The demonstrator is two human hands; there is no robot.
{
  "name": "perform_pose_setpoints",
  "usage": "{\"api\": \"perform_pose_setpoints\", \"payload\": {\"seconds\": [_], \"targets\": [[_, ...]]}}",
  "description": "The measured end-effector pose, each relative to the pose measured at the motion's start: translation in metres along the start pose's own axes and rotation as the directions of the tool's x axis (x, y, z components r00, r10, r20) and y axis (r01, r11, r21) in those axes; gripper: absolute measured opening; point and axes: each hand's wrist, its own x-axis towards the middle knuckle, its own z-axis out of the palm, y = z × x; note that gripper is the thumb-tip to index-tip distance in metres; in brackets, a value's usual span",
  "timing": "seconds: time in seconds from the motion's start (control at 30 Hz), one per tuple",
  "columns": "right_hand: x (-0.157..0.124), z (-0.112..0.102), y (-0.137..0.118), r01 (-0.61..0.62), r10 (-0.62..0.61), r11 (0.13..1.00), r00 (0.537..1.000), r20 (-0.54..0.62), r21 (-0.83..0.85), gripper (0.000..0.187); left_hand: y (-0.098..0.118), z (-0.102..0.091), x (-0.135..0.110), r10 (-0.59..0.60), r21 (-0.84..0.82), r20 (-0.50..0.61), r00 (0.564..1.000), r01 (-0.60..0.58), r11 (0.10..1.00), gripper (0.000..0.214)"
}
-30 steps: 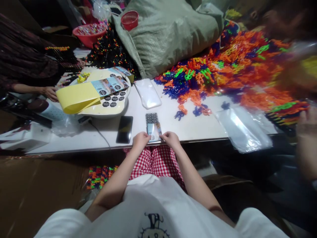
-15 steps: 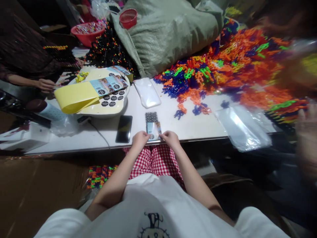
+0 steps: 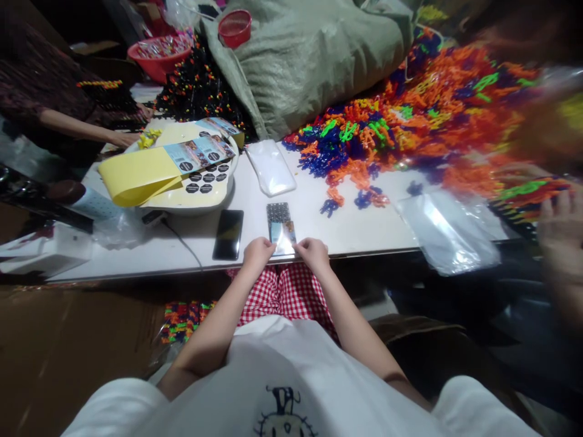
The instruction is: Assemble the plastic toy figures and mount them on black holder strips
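Note:
At the table's front edge lies a small glossy packet [image 3: 281, 229], with a dark patterned top, a blue-and-brown printed card below it and a shiny clear lower end. My left hand [image 3: 259, 252] pinches its lower left corner between thumb and fingers. The lower right corner is pinched by my right hand [image 3: 312, 253]. Left of the packet rests a black phone [image 3: 228, 235]. Beyond it is a stack of clear plastic bags [image 3: 271, 168].
A white basin [image 3: 214, 194] carries yellow printed strips [image 3: 136, 173]. Behind stand a large green sack [image 3: 314, 60] and a heap of colourful plastic figures [image 3: 364, 139]. More clear bags [image 3: 449, 233] overhang the edge at right. Co-workers' hands show at left [image 3: 122, 139] and right [image 3: 562, 224].
The packet shows more glare at its lower end; my hands keep nearly the same pinch. The left co-worker's hand has reached right toward the basin. The right co-worker's hand has shifted at the figures.

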Motion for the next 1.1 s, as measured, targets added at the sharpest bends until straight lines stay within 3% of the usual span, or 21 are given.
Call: {"api": "perform_pose_setpoints", "payload": {"seconds": [0.27, 0.5, 0.67, 0.73, 0.8, 0.87, 0.97, 1.03, 1.1], "targets": [[0.0, 0.001, -0.002, 0.004, -0.004, 0.998, 1.0, -0.004, -0.063, 0.026, 0.004, -0.002, -0.006, 0.033, 0.115, -0.091, 0.995, -0.023, 0.993, 0.025], [-0.003, 0.002, -0.007, 0.025, -0.026, 0.997, 1.0, -0.015, -0.076, 0.025, 0.003, -0.007, -0.01, 0.075, 0.27, -0.147, 0.986, -0.033, 0.962, 0.036], [-0.004, 0.008, -0.008, 0.087, -0.092, 0.992, 0.994, -0.051, -0.092, 0.025, -0.009, -0.006, -0.007, 0.075, 0.259, -0.108, 0.991, -0.045, 0.965, 0.042], [-0.004, 0.009, -0.007, 0.078, -0.086, 0.991, 0.994, -0.067, -0.106, 0.025, -0.011, -0.004, -0.01, 0.089, 0.235, -0.153, 0.984, -0.051, 0.971, 0.036], [-0.002, 0.009, -0.006, 0.072, -0.082, 0.992, 0.992, -0.099, -0.102, 0.027, -0.007, -0.002, -0.013, 0.15, 0.221, -0.259, 0.954, -0.093, 0.971, 0.034], [0.001, 0.008, -0.007, 0.114, -0.128, 0.989, 0.977, -0.17, -0.089, 0.035, 0.001, 0.003, -0.014, 0.334, 0.257, -0.299, 0.894, -0.262, 0.93, 0.041], [0.008, 0.011, -0.013, 0.275, -0.293, 0.955, 0.926, -0.238, -0.108, 0.049, 0.013, 0.01, -0.006, 0.623, 0.344, -0.117, 0.773, -0.557, 0.756, 0.049], [0.013, 0.017, -0.019, 0.372, -0.394, 0.916, 0.904, -0.164, -0.154, 0.056, 0.017, 0.015, 0.0, 0.651, 0.362, -0.013, 0.759, -0.604, 0.711, 0.05], [0.017, 0.024, -0.022, 0.424, -0.434, 0.886, 0.901, -0.013, -0.19, 0.059, 0.016, 0.021, 0.005, 0.626, 0.352, 0.006, 0.78, -0.587, 0.729, 0.051]]}}
